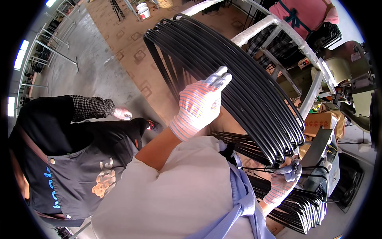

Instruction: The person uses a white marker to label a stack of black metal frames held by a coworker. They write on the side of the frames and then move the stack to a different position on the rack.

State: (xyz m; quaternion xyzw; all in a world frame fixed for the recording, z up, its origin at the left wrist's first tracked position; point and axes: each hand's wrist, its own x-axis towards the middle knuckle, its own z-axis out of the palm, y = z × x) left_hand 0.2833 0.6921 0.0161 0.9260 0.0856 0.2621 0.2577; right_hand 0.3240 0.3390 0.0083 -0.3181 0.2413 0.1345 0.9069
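Note:
A thick bundle of black oval wire hoops (238, 79) stands tilted in front of me, running from the upper middle down to the lower right. My left hand (201, 101), in a striped knit glove, grips the bundle's near side with fingers laid across the hoops. My right hand (284, 181), in the same kind of glove, is closed around the hoops at the bundle's bottom end. My white sleeve and blue apron fill the lower middle.
More black hoops (306, 211) lie stacked at lower right, beside a cardboard box (318, 121) and a machine (350, 67). A white padded rack (278, 28) crosses behind the bundle. One co-worker in a dark apron (79, 167) stands left, another in pink (306, 14) at top right.

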